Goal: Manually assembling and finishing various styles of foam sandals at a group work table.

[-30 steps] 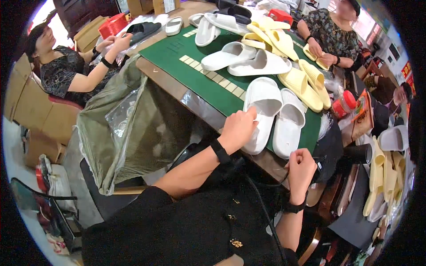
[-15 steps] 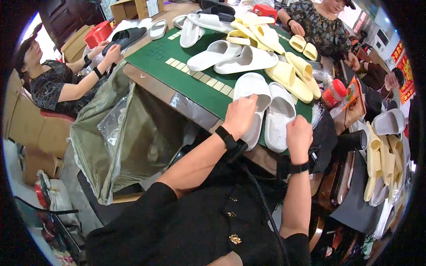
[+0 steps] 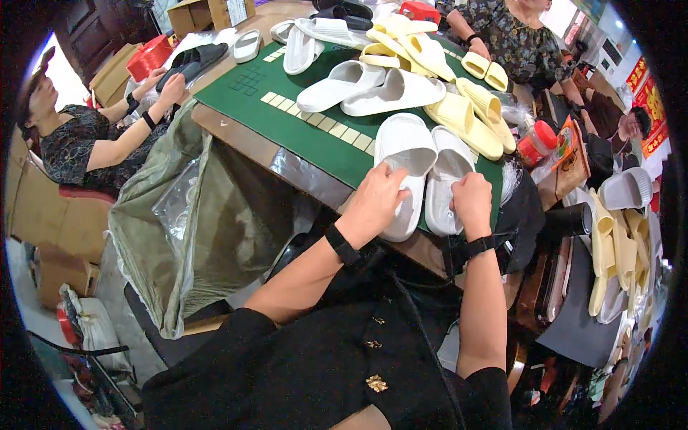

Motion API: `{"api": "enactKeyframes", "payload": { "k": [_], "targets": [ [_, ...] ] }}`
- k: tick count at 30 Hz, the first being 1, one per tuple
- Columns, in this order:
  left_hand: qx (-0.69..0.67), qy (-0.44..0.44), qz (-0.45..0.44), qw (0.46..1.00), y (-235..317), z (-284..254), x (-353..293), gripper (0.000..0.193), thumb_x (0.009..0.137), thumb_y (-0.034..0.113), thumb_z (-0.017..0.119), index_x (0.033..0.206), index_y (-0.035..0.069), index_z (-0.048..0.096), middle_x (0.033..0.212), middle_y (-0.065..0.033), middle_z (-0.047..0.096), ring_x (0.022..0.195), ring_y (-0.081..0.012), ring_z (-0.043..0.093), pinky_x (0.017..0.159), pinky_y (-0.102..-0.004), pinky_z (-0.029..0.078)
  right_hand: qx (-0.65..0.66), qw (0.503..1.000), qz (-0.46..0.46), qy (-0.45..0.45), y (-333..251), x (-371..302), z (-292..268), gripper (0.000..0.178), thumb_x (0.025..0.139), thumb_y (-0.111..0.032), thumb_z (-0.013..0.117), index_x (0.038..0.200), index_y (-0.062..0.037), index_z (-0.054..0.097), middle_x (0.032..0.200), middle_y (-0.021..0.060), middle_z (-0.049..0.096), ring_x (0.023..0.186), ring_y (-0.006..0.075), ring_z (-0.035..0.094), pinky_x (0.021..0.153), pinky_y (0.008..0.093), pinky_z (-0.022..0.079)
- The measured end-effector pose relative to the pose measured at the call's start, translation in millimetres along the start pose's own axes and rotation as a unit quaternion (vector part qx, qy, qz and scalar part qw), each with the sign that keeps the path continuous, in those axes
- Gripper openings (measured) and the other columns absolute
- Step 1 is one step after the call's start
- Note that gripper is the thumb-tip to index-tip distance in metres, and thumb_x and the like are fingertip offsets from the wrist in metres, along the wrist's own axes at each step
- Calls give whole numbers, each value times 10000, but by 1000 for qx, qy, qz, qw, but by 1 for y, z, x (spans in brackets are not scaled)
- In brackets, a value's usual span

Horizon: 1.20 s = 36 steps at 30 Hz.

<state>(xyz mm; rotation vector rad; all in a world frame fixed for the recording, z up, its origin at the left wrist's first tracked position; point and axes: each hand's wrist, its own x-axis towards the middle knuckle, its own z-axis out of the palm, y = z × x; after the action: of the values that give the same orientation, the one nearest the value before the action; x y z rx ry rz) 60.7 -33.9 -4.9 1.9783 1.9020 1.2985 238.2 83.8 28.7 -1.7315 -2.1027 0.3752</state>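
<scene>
Side by side at the table's near edge lie two white slippers, their toes pointing away from me. My left hand (image 3: 376,201) is closed at the outer edge of the left white slipper (image 3: 405,143), its fingertips over the footbed. Fingers curled, my right hand (image 3: 473,201) grips the outer side of the right white slipper (image 3: 451,154). What the fingertips touch inside the slippers is partly hidden. Just beyond lie another pair of white slippers (image 3: 394,93) and a yellow pair (image 3: 466,122).
A green mat (image 3: 236,107) with a row of pale tiles covers the table. Left of me hangs a large olive sack (image 3: 215,236). A person (image 3: 93,143) at the left handles dark slippers; another person (image 3: 509,43) sits across. A red-lidded jar (image 3: 537,140) and yellow slippers (image 3: 616,244) are at the right.
My left hand has drawn slightly back toward me along the left slipper. My right hand has moved left and forward onto the right slipper. The slippers stay nearly in place.
</scene>
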Motion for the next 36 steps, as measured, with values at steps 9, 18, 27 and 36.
{"api": "enactKeyframes", "payload": {
  "k": [9, 18, 27, 36],
  "targets": [
    [193, -45, 71, 978, 7, 8, 0, 221, 852, 128, 641, 1058, 47, 646, 936, -155, 610, 910, -344, 613, 795, -453, 509, -61, 997, -28, -25, 0, 0, -7, 275, 821, -226, 631, 870, 38, 688, 953, 301, 689, 922, 465, 675, 825, 522, 541],
    [207, -55, 90, 973, 5, 7, 9, 186, 832, 117, 619, 1002, 56, 665, 915, -136, 625, 912, -337, 629, 772, -449, 520, -142, 979, -147, 20, -9, 16, -13, 223, 841, -191, 622, 823, 23, 683, 849, 259, 698, 817, 434, 697, 714, 518, 570],
    [175, 37, 2, 984, -27, -50, 89, 177, 879, 177, 663, 1028, 89, 699, 919, -160, 708, 859, -371, 679, 744, -475, 546, -140, 982, -127, 13, -12, 30, -8, 238, 854, -197, 620, 815, 29, 681, 839, 269, 692, 825, 442, 694, 738, 528, 561],
    [261, -76, -64, 960, -69, -7, 148, 289, 843, 298, 730, 915, 19, 718, 907, -207, 714, 870, -366, 707, 735, -467, 564, -126, 983, -131, 19, -10, 33, -1, 268, 877, -234, 615, 776, 4, 685, 809, 258, 690, 789, 432, 694, 715, 526, 557]
  ]
}}
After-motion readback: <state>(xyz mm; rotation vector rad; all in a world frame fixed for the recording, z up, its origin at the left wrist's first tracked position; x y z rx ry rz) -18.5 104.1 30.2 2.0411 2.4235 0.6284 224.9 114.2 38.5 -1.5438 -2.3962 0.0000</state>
